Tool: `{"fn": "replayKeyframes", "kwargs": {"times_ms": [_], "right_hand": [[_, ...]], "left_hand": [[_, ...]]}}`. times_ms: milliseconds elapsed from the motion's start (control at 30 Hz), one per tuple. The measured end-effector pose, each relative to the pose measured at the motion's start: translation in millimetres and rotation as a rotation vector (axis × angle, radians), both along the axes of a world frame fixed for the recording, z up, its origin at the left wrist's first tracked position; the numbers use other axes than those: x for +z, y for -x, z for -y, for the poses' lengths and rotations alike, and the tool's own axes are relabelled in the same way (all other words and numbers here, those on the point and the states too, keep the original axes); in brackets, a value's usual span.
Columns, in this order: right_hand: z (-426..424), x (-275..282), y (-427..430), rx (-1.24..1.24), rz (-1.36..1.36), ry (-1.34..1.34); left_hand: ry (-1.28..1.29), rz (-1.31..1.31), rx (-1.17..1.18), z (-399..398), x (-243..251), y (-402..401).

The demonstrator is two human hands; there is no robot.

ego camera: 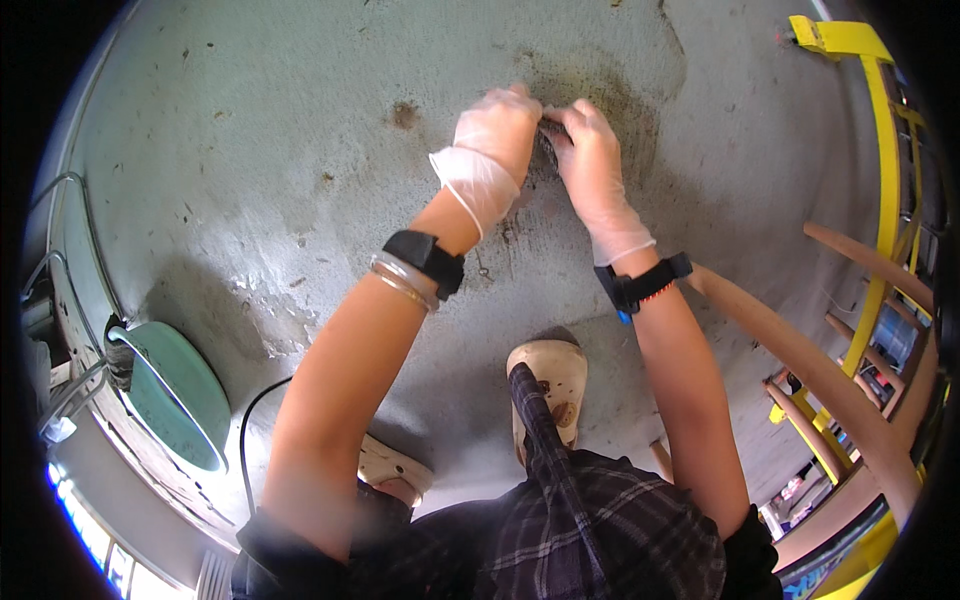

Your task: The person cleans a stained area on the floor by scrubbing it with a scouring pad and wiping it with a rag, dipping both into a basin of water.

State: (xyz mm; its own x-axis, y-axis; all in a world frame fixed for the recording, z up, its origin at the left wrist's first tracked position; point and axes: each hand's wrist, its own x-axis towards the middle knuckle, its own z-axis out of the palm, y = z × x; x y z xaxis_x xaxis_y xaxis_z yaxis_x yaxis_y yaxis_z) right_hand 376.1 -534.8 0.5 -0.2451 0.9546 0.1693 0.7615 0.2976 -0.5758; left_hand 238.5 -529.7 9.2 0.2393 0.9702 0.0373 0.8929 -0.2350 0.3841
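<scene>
My left hand (495,131) and my right hand (592,161) meet above the floor, each in a thin see-through glove. A small dark object (553,139) shows between them; motion blur hides what it is. The thumb and fingers of my right hand pinch its upper end. My left hand is curled beside it with the back turned up, so its fingertips are hidden. Below the hands lies the grey-green painted floor (352,165), darkly stained around the right hand. Both wrists wear black straps, and the left glove's cuff is bunched.
A green plastic basin (214,382) leans at the left by bent metal tubing (82,202). A black cable (246,420) curves beside my left arm. Curved wooden bars (780,337) and a yellow frame (885,150) stand at the right. My pale clog (566,367) is below.
</scene>
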Motion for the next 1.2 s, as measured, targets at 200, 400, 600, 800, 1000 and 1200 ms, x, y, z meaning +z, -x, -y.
{"fn": "replayKeyframes", "kwargs": {"times_ms": [200, 400, 600, 800, 1000, 1200], "right_hand": [[5, -8, -11, 0.044, -0.035, -0.034], [22, -3, -10, -0.001, 0.023, 0.007], [-23, 8, -9, 0.053, -0.060, -0.071], [-15, 52, -8, 0.109, -0.160, -0.109], [27, 33, 10, 0.160, -0.179, 0.056], [44, 14, 26, 0.207, -0.006, -0.032]], "left_hand": [[0.031, 0.054, -0.013, 6, -7, -1], [0.101, 0.015, -0.061, 18, 0, -5], [-0.028, 0.116, 0.005, -20, 1, 2], [-0.177, 0.264, -0.098, -8, 48, 26], [-0.127, 0.189, -0.134, 34, 17, 42], [-0.043, 0.063, -0.137, 57, -5, 55]]}}
